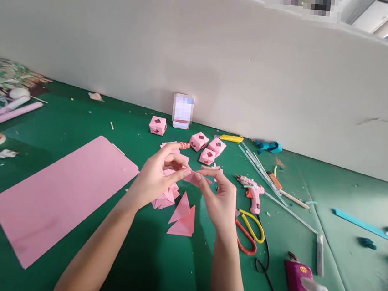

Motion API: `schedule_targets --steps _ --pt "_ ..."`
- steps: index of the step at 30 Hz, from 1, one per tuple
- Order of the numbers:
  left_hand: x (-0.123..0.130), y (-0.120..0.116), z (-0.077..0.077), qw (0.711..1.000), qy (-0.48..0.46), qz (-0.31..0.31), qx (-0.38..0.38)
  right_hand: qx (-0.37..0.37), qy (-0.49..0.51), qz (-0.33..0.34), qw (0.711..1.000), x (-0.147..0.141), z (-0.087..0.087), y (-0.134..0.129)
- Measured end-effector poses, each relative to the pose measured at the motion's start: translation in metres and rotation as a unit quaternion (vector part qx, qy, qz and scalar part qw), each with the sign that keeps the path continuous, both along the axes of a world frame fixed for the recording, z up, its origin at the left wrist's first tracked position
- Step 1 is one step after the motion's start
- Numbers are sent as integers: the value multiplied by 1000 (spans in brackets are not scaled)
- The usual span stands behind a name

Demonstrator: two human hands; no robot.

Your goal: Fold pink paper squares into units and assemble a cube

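Note:
A small folded piece of pink paper (193, 177) is held between both hands above the green table. My left hand (164, 172) pinches its left end between thumb and fingers; red-patterned tape wraps the index fingertip. On the right end, my right hand (218, 193) closes with thumb and index finger. Beneath and behind the left hand lies a pile of pink paper pieces (166, 198), partly hidden. Pink triangles (183, 215) rest nearer to me. Behind the hands stand several folded pink paper shapes with diamond-shaped openings, one (157, 125) apart to the left and others (199, 141) grouped together.
Left lies a large pink sheet (62, 197). A phone (182, 112) leans against the pale wall. Toward the right are a yellow cutter (231, 138), a pink glue gun (254, 192), scissors (249, 233), clear glue sticks (263, 172) and a purple power strip (303, 288) with cables.

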State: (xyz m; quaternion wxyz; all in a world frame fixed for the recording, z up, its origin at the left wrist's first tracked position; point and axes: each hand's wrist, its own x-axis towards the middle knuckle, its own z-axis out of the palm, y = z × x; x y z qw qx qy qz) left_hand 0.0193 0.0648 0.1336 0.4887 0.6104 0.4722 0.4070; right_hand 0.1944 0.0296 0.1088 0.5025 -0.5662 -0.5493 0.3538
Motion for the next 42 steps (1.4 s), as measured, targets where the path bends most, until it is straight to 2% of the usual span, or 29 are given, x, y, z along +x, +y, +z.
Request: schedule_targets --steps 5,12,18,20,23,27,29,36,42 --pt "-1 -1 1 1000 -2 -15 -7 24 18 -12 999 1 -1 -1" --pt "-2 -1 1 1000 -4 -22 -14 0 17 1 1000 0 -1 -1" --pt "0 -3 3 999 -8 -35 -20 38 50 -21 998 -1 -3 -1" --pt "0 -3 3 1000 -15 -22 -16 36 67 -35 996 -2 -4 -2" --pt "0 -3 1 999 -40 30 14 22 96 -36 994 -3 -6 -1" --pt "-2 -3 -2 994 -61 71 56 -20 93 17 995 -4 -6 0" --pt "-2 -2 -3 994 -68 67 62 -25 89 33 995 -5 -6 1" --pt "1 -2 -2 996 -71 52 32 -8 108 -1 994 -8 -10 1" --pt "2 -5 1 998 -50 31 24 -16 167 -7 986 -9 -7 -1"
